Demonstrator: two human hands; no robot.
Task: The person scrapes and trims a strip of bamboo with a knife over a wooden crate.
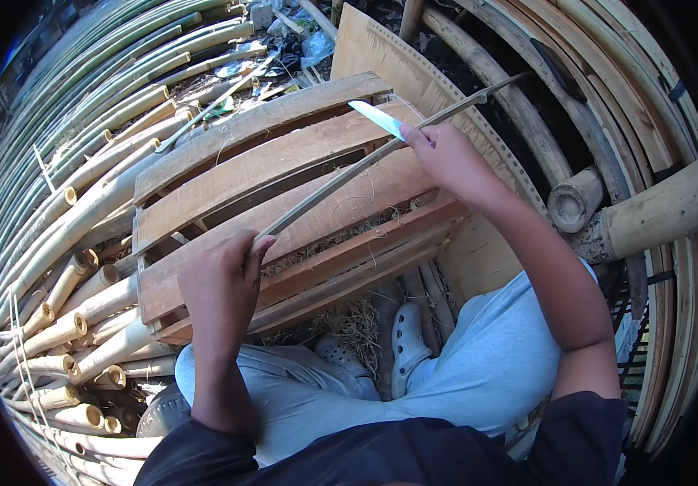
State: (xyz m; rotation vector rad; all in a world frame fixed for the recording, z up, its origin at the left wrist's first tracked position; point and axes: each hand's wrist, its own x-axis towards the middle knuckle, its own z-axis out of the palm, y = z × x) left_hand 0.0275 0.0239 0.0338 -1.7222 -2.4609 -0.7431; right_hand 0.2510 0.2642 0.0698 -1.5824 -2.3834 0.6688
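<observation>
A long thin bamboo strip [325, 194] runs slantwise above a slatted wooden crate [260, 158], from lower left to upper right. My left hand [221, 279] is closed round its lower end. My right hand [450, 162] is closed on a knife, whose bright blade [376, 119] points up and left, and lies against the strip near its upper part. The knife's handle is hidden inside the fingers. How the blade's edge meets the strip I cannot tell. Thin curled shavings [373, 231] lie on the crate's slats.
Stacked bamboo poles [65, 194] fill the left side, their cut ends facing the crate. A curved plywood sheet [389, 53] stands behind the crate. Thick bamboo [657, 215] and long wooden strips [640, 81] are at the right. My clog [407, 344] rests below the crate.
</observation>
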